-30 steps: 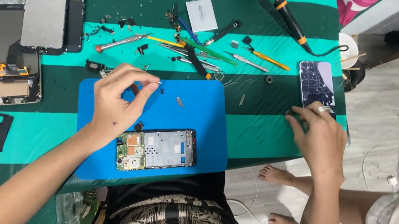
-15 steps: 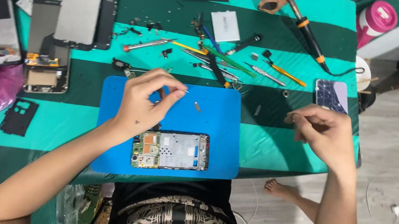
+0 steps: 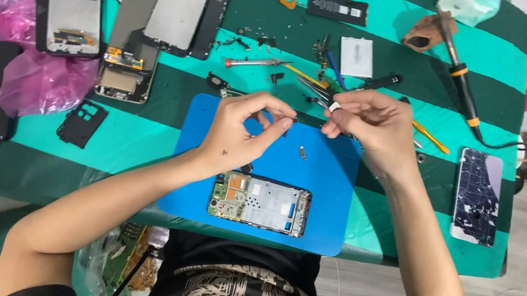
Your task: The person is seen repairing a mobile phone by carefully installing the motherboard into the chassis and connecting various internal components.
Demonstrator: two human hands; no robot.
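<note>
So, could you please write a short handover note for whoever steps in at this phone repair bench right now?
Left hand: raised above the blue mat, fingertips pinched; anything held is too small to see.
Right hand: raised beside it, pinching a small white piece.
Opened phone: lies on the mat's near edge, back cover off, board exposed.
A small loose part lies on the mat.
Tools lie just beyond the mat.
Done: phone opened. Left: phone not closed; neither hand touches it.

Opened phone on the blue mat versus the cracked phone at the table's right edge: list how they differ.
The opened phone with bare circuit board lies crosswise on the blue mat, insides and metal shield exposed; the cracked-screen phone lies lengthwise on the green striped cloth, its glass shattered but in place. Both lie flat, untouched by either hand.
</note>
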